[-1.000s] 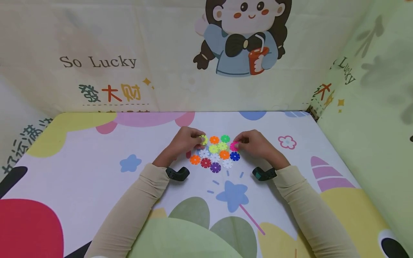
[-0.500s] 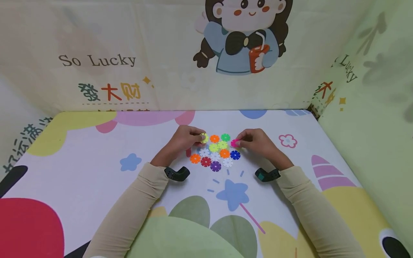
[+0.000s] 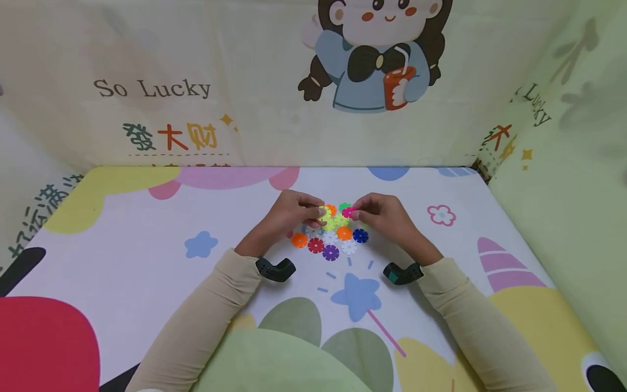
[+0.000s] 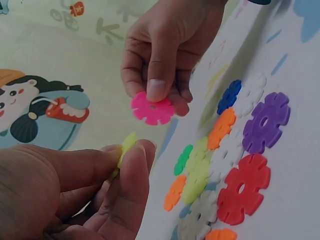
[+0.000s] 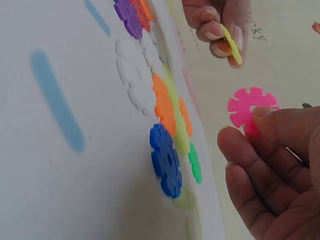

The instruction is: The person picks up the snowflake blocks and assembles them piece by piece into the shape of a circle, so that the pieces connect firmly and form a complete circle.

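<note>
My left hand [image 3: 300, 211] pinches a yellow snowflake disc [image 4: 126, 150] between thumb and fingers, seen nearly edge-on in both wrist views. Facing it, my right hand [image 3: 384, 213] pinches a pink snowflake disc [image 5: 250, 106] by its rim, its notched face plain in the right wrist view. A gap separates the two discs, both held above the table. Below them lie several flat discs: red [image 4: 244, 189], purple [image 4: 266, 123], blue [image 3: 360, 236], orange [image 3: 299, 240], green [image 4: 183, 159], yellow-green [image 4: 196, 172] and white [image 3: 349, 247].
A white tablecloth [image 3: 147, 272] with cartoon prints covers the table. Behind it hangs a printed cloth [image 3: 264, 109], with another pale cloth [image 3: 578, 207] at the right side. Dark bands sit on the left wrist [image 3: 276, 270] and the right wrist [image 3: 403, 273].
Both hands have drawn closer together, bringing the yellow and pink discs nearer each other over the group. The loose discs on the table keep their arrangement.
</note>
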`<action>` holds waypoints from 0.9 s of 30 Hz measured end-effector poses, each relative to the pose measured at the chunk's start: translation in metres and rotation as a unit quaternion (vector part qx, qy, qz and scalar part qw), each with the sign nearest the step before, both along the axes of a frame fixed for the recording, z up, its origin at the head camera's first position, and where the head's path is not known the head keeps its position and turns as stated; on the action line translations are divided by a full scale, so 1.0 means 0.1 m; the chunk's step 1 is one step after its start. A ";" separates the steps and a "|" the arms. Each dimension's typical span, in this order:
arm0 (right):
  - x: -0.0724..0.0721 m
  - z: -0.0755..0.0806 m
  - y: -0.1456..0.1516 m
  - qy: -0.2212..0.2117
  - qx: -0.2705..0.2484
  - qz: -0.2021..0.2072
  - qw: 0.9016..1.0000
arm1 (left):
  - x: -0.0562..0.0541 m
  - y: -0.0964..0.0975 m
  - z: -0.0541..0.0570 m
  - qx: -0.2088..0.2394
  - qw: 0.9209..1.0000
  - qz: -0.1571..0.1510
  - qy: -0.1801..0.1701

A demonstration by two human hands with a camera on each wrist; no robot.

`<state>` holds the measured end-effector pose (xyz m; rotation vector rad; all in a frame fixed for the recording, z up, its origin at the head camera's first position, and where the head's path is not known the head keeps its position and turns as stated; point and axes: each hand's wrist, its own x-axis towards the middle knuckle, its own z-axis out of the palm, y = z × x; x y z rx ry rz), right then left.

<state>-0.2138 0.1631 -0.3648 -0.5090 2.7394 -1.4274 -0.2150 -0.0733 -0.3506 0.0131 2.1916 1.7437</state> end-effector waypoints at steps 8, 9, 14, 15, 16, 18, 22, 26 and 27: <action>0.06 0.04 -0.05 0.019 -0.007 0.007 1.000 | 0.05 0.06 0.03 0.020 1.000 -0.011 -0.017; 0.07 0.04 -0.06 0.022 -0.006 0.009 1.000 | 0.05 0.06 0.03 0.023 0.999 -0.011 -0.019; 0.08 0.06 -0.09 0.025 -0.010 0.017 1.000 | 0.05 0.06 0.03 0.037 0.999 -0.006 -0.021; 0.09 0.06 -0.10 0.024 -0.011 0.018 0.999 | 0.05 0.06 0.03 0.039 0.999 -0.007 -0.019; 0.09 0.06 -0.10 0.026 -0.010 0.019 0.999 | 0.05 0.06 0.03 0.042 0.999 -0.006 -0.019; 0.10 0.05 -0.11 0.031 -0.008 0.019 0.999 | 0.05 0.06 0.02 0.046 0.999 -0.007 -0.017; 0.12 0.05 -0.12 0.054 -0.006 0.026 0.998 | 0.04 0.07 0.02 0.046 0.999 -0.010 -0.017; 0.14 0.06 -0.14 0.073 -0.009 0.034 0.997 | 0.05 0.08 0.04 0.043 0.999 -0.008 -0.014; 0.15 0.06 -0.14 0.075 -0.010 0.033 0.997 | 0.05 0.08 0.05 0.043 0.999 -0.008 -0.013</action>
